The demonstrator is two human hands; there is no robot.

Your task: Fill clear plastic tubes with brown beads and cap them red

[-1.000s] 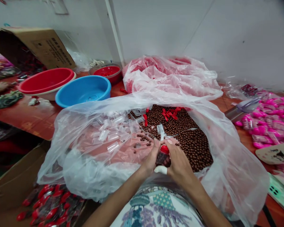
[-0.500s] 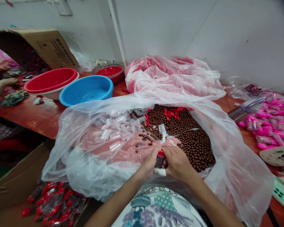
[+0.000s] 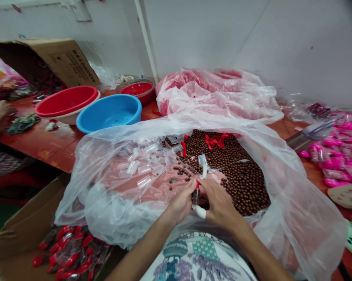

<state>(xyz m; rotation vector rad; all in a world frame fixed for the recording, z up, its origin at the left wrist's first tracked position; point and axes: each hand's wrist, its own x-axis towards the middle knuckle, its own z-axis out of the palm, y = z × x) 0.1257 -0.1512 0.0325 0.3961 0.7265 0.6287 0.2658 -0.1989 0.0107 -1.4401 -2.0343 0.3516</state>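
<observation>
Between my two hands is a small clear plastic container with a red cap (image 3: 196, 192), dark inside. My left hand (image 3: 180, 203) grips it from the left. My right hand (image 3: 219, 200) closes on it from the right, with white wrapping (image 3: 199, 212) on one finger. Just beyond lie many brown balls (image 3: 246, 179) on a spread plastic bag (image 3: 284, 175). To their left are loose clear plastic containers (image 3: 143, 168). Several red caps (image 3: 216, 140) rest on the balls, and one clear container (image 3: 202, 160) lies close ahead of my fingers.
A blue basin (image 3: 109, 113) and a red basin (image 3: 67, 102) stand at the left back. Pink-capped containers (image 3: 342, 152) are heaped right. A cardboard box (image 3: 23, 226) at lower left holds filled red-capped containers (image 3: 73, 249). Another person's hand (image 3: 0, 114) is at far left.
The container has turned in my hands, so a narrower side of it and its red cap faces me. Both hands remain closed on it. The view has shifted slightly.
</observation>
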